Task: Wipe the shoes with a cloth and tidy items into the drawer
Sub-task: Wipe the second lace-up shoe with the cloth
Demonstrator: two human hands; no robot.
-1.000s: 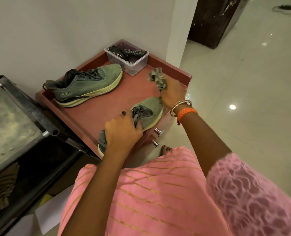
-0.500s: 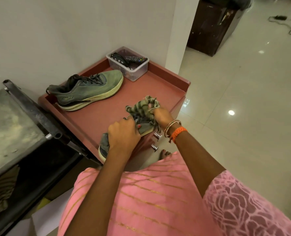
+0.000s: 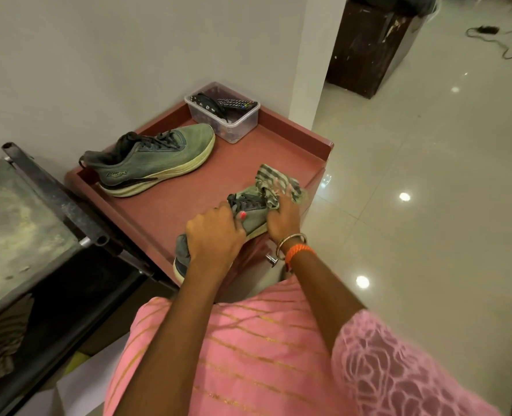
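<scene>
Shoe in hand: green fabric sneaker with dark laces (image 3: 250,216) lying at the front right corner of the reddish-brown cabinet top with a raised rim (image 3: 293,127), heel hanging a bit over the front edge toward the person, toe pointing away and to the right.
Left hand: left hand (image 3: 215,238) is curled over the heel and collar end, thumb up by the laces, pinning the sneaker down.
Right hand: right hand (image 3: 283,216) is on the toe end with fingers bunched into the striped grey-green cloth (image 3: 275,183), pressing it onto the upper. Can't really see how the thumb sits under the fabric.
Key relation: the sneaker's long axis runs from the left hand at the heel up to the right hand at the toe, so the cloth hand is nearer the unwiped length, and I'd guess the next stroke pulls back along that axis toward the laces.
Step, my guess: first shoe mid-wipe, drawer tidying not started.
Other shoe: matching green sneaker with a cream sole (image 3: 151,163) sits on its sole at the back left of the top, well apart from both hands, toe toward the tub.
Also around: clear plastic tub holding a black remote (image 3: 223,111) in the back corner by the wall, and a metal drawer knob (image 3: 271,259) on the front just beneath the right wrist.
In the way: nothing much between cloth and laces. The left thumb sits close to the wipe path though, and the overhanging heel could tip if that hand lets go.
</scene>
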